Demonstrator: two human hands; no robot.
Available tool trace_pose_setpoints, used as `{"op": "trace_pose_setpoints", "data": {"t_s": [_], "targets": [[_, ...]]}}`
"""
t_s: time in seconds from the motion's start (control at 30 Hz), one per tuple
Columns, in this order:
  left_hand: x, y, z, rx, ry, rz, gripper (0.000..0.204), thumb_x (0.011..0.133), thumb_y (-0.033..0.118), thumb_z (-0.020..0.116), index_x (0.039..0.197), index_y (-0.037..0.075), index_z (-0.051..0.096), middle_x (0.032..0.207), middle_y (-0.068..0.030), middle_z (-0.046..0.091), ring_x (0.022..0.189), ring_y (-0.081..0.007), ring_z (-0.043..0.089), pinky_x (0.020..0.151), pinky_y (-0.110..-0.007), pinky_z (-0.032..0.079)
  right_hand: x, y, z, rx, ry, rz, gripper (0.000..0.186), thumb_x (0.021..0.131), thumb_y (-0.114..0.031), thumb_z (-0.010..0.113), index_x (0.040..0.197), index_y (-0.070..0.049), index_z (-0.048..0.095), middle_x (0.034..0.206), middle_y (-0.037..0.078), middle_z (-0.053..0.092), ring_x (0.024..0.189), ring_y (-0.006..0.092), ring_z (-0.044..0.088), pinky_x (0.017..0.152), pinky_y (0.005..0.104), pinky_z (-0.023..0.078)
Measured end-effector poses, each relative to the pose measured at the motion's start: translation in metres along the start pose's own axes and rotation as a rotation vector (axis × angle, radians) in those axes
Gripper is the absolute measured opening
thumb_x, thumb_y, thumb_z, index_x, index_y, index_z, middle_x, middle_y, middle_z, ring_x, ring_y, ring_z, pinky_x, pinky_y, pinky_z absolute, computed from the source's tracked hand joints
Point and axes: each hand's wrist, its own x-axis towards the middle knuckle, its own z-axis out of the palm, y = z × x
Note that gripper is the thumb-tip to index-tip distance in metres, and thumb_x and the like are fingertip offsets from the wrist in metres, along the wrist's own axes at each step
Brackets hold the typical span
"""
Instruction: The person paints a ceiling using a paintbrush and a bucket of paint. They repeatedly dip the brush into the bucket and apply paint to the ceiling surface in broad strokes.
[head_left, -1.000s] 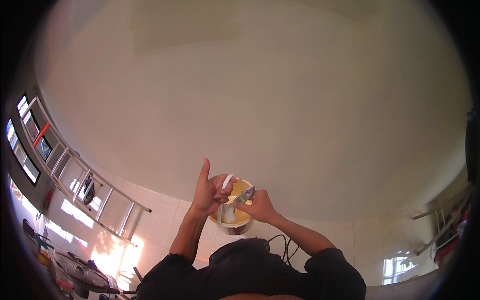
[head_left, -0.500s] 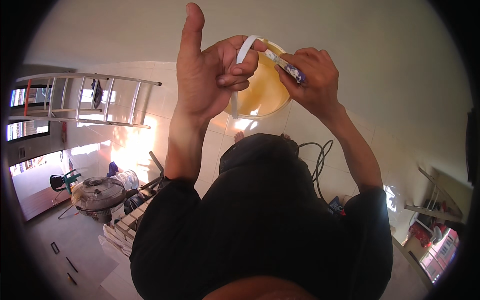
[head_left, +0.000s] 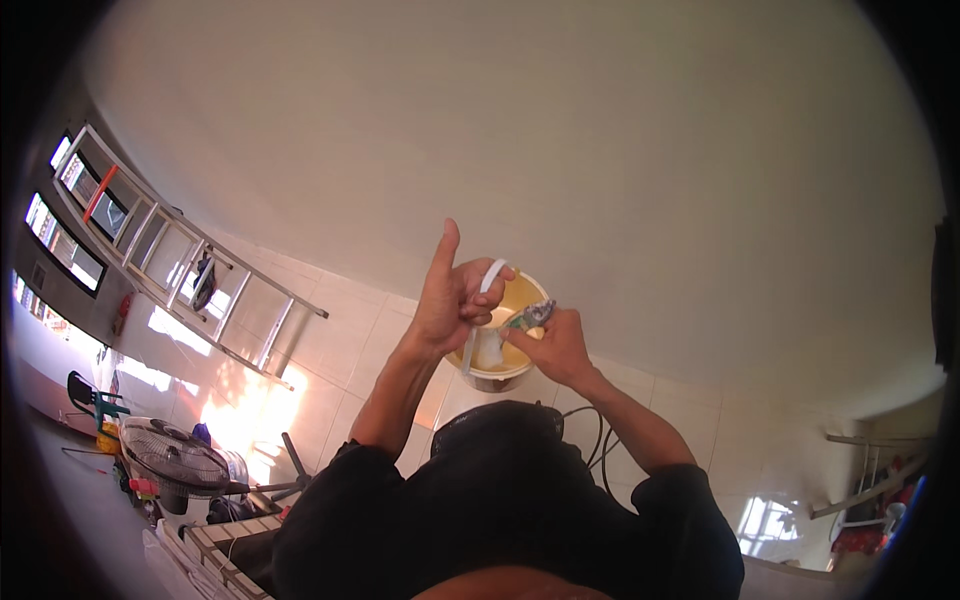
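Observation:
My left hand (head_left: 455, 303) holds up a bucket by its white strap handle (head_left: 493, 272), fingers curled round the strap and thumb sticking up. Below it hangs the round bucket (head_left: 496, 382), yellowish inside. Closed round a paint-stained handle, my right hand (head_left: 560, 348) is at the bucket's right side. The tool looks like a paintbrush (head_left: 532, 316); its pale head points down into the bucket, partly blurred. How much liquid is in the bucket I cannot make out.
A plain wall (head_left: 600, 150) rises in front of me. An aluminium ladder (head_left: 185, 260) stands on the left, with a standing fan (head_left: 175, 455) nearer. A black cable (head_left: 605, 440) lies by my right side. Wooden boards (head_left: 870, 485) are at the far right.
The view has tilted up, showing more wall. Both hands and the bucket appear lower and smaller. The paintbrush has swung from the rim so its head points down into the bucket.

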Motion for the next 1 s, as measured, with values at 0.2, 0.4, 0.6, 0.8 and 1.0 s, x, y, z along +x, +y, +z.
{"op": "trace_pose_setpoints", "data": {"t_s": [0.2,0.4,0.6,0.8,1.0], "targets": [[-0.006,0.007,0.008,-0.007,-0.018,-0.006,0.100,0.089,0.090,0.020,0.101,0.001,0.064,0.060,0.0073,0.037,0.046,-0.0031,0.022,0.045,-0.020,0.018,0.010,-0.011,-0.011,0.006,0.006,-0.026,0.021,0.080,-0.020,0.079,0.089,-0.002,0.077,0.079,0.011,0.074,0.072,0.0225,0.072,0.067,0.0361,0.055],[-0.010,0.010,0.011,-0.013,0.003,-0.011,0.100,0.090,0.089,0.019,0.102,0.000,0.063,0.061,0.0061,0.038,0.046,-0.0035,0.023,0.045,-0.019,0.018,0.027,0.004,-0.020,-0.528,0.213,-0.566,0.014,0.072,-0.014,0.079,0.083,-0.008,0.073,0.074,0.006,0.065,0.073,0.0264,0.063,0.067,0.0399,0.047],[-0.013,0.010,0.010,0.023,-0.019,-0.021,0.099,0.091,0.088,0.019,0.101,0.000,0.064,0.061,0.0059,0.037,0.046,-0.0037,0.023,0.045,-0.019,0.019,0.027,0.007,-0.025,-0.604,0.256,-0.625,0.020,0.071,-0.014,0.080,0.089,-0.009,0.074,0.073,0.005,0.066,0.074,0.0247,0.063,0.066,0.0384,0.046],[-0.010,0.007,0.011,0.001,-0.029,-0.012,0.103,0.088,0.091,0.018,0.101,0.000,0.065,0.061,0.0061,0.037,0.046,-0.0034,0.023,0.045,-0.019,0.019,0.007,0.003,-0.020,-0.393,0.186,-0.293,0.019,0.077,-0.019,0.079,0.088,-0.004,0.074,0.075,0.010,0.068,0.072,0.0287,0.066,0.068,0.0407,0.051],[-0.007,0.012,0.014,0.014,-0.064,-0.009,0.102,0.088,0.091,0.019,0.102,0.000,0.065,0.061,0.0060,0.038,0.045,-0.0036,0.022,0.045,-0.020,0.018,0.003,-0.014,-0.011,0.064,-0.076,0.009,0.031,0.082,-0.025,0.081,0.096,0.001,0.074,0.087,0.012,0.075,0.078,0.0164,0.069,0.070,0.0338,0.054]]}}
